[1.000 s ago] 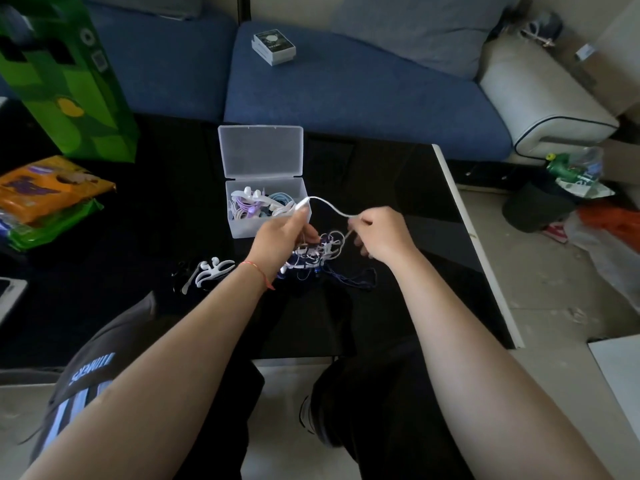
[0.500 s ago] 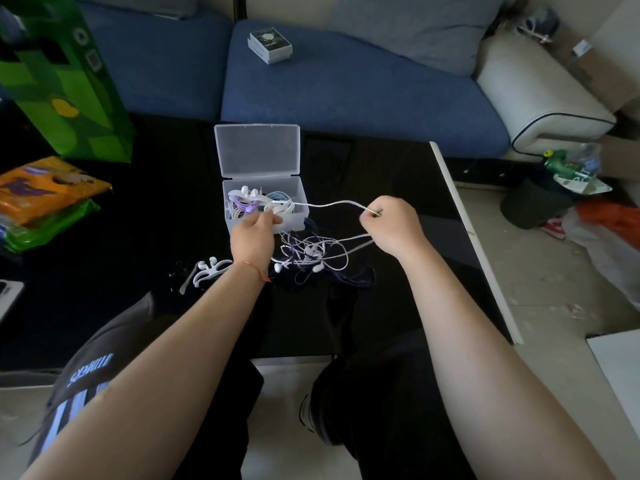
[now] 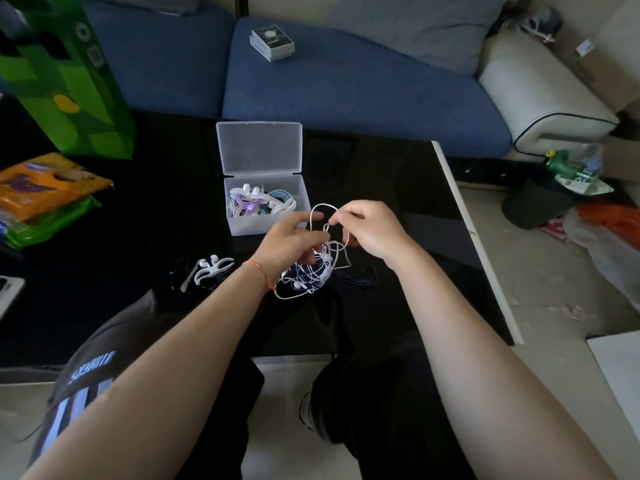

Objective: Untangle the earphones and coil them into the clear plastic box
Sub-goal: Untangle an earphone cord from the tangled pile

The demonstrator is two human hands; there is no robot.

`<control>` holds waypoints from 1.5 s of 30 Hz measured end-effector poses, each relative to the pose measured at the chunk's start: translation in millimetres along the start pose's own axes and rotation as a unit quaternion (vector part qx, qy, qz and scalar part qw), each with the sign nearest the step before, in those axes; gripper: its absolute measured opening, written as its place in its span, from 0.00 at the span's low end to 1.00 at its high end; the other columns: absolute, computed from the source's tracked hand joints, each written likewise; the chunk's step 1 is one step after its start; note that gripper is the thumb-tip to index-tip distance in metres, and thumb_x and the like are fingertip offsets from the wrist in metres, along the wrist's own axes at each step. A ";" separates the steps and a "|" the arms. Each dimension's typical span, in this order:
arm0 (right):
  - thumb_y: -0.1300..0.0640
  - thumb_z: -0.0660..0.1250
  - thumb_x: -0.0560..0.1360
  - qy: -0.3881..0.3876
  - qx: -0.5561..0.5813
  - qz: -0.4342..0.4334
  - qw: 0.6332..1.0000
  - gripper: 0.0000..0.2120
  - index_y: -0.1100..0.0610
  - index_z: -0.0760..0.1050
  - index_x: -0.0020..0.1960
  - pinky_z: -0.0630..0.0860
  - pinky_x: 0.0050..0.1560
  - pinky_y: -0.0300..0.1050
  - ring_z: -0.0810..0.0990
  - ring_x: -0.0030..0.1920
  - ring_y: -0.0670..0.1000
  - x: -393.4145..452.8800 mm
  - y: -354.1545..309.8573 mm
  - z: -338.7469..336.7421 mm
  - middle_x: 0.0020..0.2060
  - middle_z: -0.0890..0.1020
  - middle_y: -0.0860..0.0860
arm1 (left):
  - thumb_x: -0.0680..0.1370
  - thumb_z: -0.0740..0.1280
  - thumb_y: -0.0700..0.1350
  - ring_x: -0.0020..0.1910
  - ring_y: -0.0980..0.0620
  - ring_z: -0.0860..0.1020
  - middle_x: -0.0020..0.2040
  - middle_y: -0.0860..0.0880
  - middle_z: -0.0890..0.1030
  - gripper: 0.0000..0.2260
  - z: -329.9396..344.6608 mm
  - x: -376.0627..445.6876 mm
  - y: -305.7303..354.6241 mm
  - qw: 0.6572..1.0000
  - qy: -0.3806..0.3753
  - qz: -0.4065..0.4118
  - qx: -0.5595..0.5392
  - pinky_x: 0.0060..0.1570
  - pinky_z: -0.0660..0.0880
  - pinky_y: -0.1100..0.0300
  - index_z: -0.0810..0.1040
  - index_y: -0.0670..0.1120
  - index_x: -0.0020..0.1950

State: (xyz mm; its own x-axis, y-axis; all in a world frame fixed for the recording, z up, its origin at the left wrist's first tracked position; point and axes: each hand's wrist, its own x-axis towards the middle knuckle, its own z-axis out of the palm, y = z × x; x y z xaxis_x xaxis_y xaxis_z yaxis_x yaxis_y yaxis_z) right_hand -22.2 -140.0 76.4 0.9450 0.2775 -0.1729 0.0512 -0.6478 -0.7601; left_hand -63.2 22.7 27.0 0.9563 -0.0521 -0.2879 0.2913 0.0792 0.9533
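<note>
Head view shows two bare hands working over a black table [image 3: 398, 202]. Going left to right: a loose white earphone piece [image 3: 211, 268] lies on the table at about 9 o'clock from the hands. The left hand [image 3: 289, 245] has its fingers curled round the white tangle of earphones [image 3: 313, 268] and holds it just above the table. The right hand [image 3: 372, 228] pinches one white loop [image 3: 320, 211] and lifts it up at 12 o'clock over the tangle.

To do this step well, I think the left hand should hold the bunch loose, not tight. The right hand should follow that one loop and pull it slowly, so no knot gets tighter.

The clear plastic box [image 3: 266, 223] sits open at 11 o'clock from the hands, very near the left hand.

Count: two hands, one box, one tangle. In the box I see purple, white and blue cords; I cannot tell how many pairs. A dark blue cord [image 3: 363, 275] lies at 4 o'clock.
</note>
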 end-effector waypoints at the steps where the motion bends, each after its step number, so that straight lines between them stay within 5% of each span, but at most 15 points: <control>1: 0.56 0.63 0.81 -0.009 0.004 -0.004 1.000 0.11 0.52 0.83 0.46 0.77 0.41 0.43 0.78 0.31 0.42 -0.2 -0.7 1.2 0.29 0.80 0.46 | 0.76 0.72 0.39 0.28 0.53 0.74 0.32 0.48 0.77 0.16 -0.2 0.1 0.0 1.000 -0.021 0.001 0.016 0.30 0.72 0.64 0.77 0.44 0.63; 5: 0.57 0.64 0.81 -0.005 0.039 -0.012 0.999 0.10 0.55 0.84 0.50 0.76 0.33 0.36 0.79 0.30 0.43 -1.3 -3.1 6.8 0.29 0.80 0.50 | 0.75 0.74 0.46 0.27 0.55 0.69 0.32 0.47 0.73 0.10 1.2 0.1 -4.0 0.991 -0.075 -0.002 0.110 0.29 0.67 0.65 0.83 0.46 0.55; 11: 0.60 0.61 0.82 0.068 0.138 0.017 0.988 0.10 0.59 0.81 0.49 0.82 0.40 0.45 0.79 0.31 0.46 1.2 -4.2 1.1 0.32 0.76 0.53 | 0.76 0.72 0.50 0.25 0.58 0.68 0.25 0.56 0.72 0.09 -1.4 2.3 -9.6 0.991 0.020 0.004 0.129 0.28 0.67 0.66 0.84 0.48 0.39; 18: 0.58 0.61 0.82 0.054 0.120 0.040 0.991 0.10 0.57 0.81 0.49 0.81 0.39 0.45 0.75 0.28 0.44 0.3 -3.2 0.7 0.32 0.72 0.49 | 0.78 0.70 0.44 0.31 0.55 0.72 0.36 0.51 0.79 0.05 -3.3 2.5 -1.8 0.999 -0.028 -0.022 0.016 0.29 0.66 0.65 0.80 0.42 0.48; 23: 0.58 0.62 0.82 0.042 0.124 0.033 0.991 0.10 0.59 0.81 0.52 0.82 0.37 0.43 0.77 0.29 0.45 -1.9 -5.5 1.2 0.31 0.74 0.51 | 0.75 0.68 0.49 0.33 0.53 0.77 0.43 0.45 0.82 0.18 -2.5 -0.7 3.7 0.991 -0.124 -0.037 -0.021 0.30 0.69 0.64 0.79 0.40 0.61; 29: 0.58 0.62 0.82 0.055 0.137 0.054 0.988 0.10 0.59 0.82 0.52 0.84 0.38 0.49 0.78 0.31 0.49 -1.0 -5.1 3.2 0.31 0.76 0.53 | 0.81 0.61 0.41 0.35 0.53 0.80 0.48 0.43 0.83 0.11 -2.1 -2.7 7.5 0.980 -0.149 -0.077 -0.103 0.33 0.70 0.65 0.79 0.41 0.59; 33: 0.59 0.62 0.82 0.049 0.166 0.074 0.982 0.10 0.60 0.82 0.51 0.84 0.38 0.47 0.80 0.32 0.50 -0.7 -4.3 4.4 0.33 0.77 0.54 | 0.80 0.64 0.36 0.37 0.54 0.80 0.47 0.45 0.83 0.08 -4.3 -3.4 3.4 0.980 -0.167 -0.047 -0.100 0.34 0.73 0.67 0.80 0.42 0.57; 37: 0.63 0.61 0.80 0.016 0.232 0.117 0.966 0.10 0.63 0.81 0.51 0.85 0.47 0.54 0.85 0.37 0.56 1.5 -7.0 3.4 0.40 0.81 0.59 | 0.78 0.68 0.37 0.34 0.55 0.77 0.42 0.46 0.83 0.04 -2.4 -2.2 2.6 0.984 -0.105 -0.052 -0.133 0.31 0.71 0.69 0.81 0.41 0.50; 41: 0.73 0.54 0.76 -0.055 0.221 0.087 0.970 0.17 0.66 0.81 0.50 0.83 0.53 0.51 0.86 0.48 0.60 1.2 -7.7 -0.1 0.47 0.84 0.61 | 0.79 0.67 0.38 0.32 0.55 0.74 0.39 0.47 0.82 0.04 -4.9 -0.7 3.8 0.984 -0.066 -0.049 -0.157 0.28 0.68 0.69 0.81 0.42 0.45; 45: 0.74 0.61 0.77 -0.078 0.159 0.075 0.981 0.12 0.65 0.80 0.53 0.83 0.53 0.50 0.86 0.48 0.58 0.1 1.5 -1.7 0.46 0.85 0.61 | 0.80 0.66 0.39 0.31 0.56 0.74 0.39 0.47 0.81 0.06 -4.3 -1.6 6.6 0.984 -0.065 -0.042 -0.158 0.27 0.67 0.69 0.80 0.43 0.44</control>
State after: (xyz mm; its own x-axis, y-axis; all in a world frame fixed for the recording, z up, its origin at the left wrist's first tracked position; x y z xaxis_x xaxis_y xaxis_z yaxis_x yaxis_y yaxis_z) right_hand -21.5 -142.1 76.3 0.8724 0.3172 -0.3718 -0.2111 -0.4415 -0.8721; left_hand -62.7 27.6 33.3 0.9232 -0.1976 -0.3297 0.3819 0.3741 0.8451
